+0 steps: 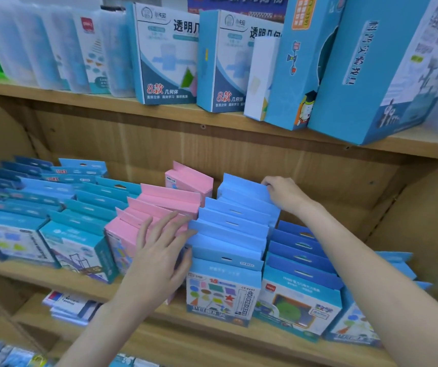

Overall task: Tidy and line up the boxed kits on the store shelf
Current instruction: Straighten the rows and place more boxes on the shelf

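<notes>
A row of light blue boxed kits stands front to back on the middle wooden shelf, with a row of pink kits to its left. My left hand lies with straight fingers across the pink tops, its fingertips touching the left side of the blue row. My right hand grips the right top corner of the rearmost blue kit, fingers curled over its edge. The front blue kit shows coloured shapes on its face.
More blue kit rows stand to the left and right on the same shelf. Tall blue boxes and clear cases fill the upper shelf. Packets lie on the lower shelf.
</notes>
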A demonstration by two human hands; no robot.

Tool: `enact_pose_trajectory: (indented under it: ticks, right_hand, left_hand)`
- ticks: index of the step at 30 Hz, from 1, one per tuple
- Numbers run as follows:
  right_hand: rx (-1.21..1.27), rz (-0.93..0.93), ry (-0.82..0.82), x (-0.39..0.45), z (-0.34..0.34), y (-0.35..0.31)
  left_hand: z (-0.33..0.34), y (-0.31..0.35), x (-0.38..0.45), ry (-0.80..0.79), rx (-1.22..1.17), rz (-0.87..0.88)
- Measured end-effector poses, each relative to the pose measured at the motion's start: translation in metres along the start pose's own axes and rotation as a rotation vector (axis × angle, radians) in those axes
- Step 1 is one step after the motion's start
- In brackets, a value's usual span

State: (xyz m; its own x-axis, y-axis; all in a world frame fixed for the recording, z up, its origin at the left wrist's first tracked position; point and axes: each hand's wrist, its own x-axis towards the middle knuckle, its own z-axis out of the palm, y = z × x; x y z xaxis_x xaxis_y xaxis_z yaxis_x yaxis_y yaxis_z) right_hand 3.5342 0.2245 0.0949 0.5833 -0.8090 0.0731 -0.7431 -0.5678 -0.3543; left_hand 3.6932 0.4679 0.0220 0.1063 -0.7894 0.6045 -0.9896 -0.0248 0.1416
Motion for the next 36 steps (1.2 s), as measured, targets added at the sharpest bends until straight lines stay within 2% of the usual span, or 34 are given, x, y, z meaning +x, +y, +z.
enact_pose_trajectory:
  ticks: [4,7,12,17,27,32,36]
  right_hand:
    - [0.065,-0.008,-0.029,-0.006,-0.006,0.003]
    - [0.030,-0.156,0.050,-0.020,-0.009,-0.003]
    - [0.127,-0.375,0.183,-0.075,-0.009,-0.020]
    - [0.078,-0.530,0.199,-0.141,0.020,-0.021]
    - [-0.087,-0.485,0.292,-0.161,0.044,-0.021]
    - [-0.055,-0.427,0.360,-0.165,0.052,-0.024]
    - [-0.059,-0.406,0.348,-0.163,0.058,-0.030]
  left_hand:
    - [-0.006,-0.003,-0.008,0.023,-0.001,-0.081]
    - [-0.011,-0.007,-0.016,0.053,0.007,-0.109]
    - [-0.020,-0.006,-0.026,0.073,-0.021,-0.087]
    - [-0.015,-0.007,-0.036,0.038,-0.024,-0.035]
    - [-0.005,0.003,-0.041,0.038,-0.099,-0.031]
    - [-0.001,0.005,-0.048,0.008,-0.104,-0.040]
    - [-0.003,0.006,-0.050,0.032,-0.098,-0.040]
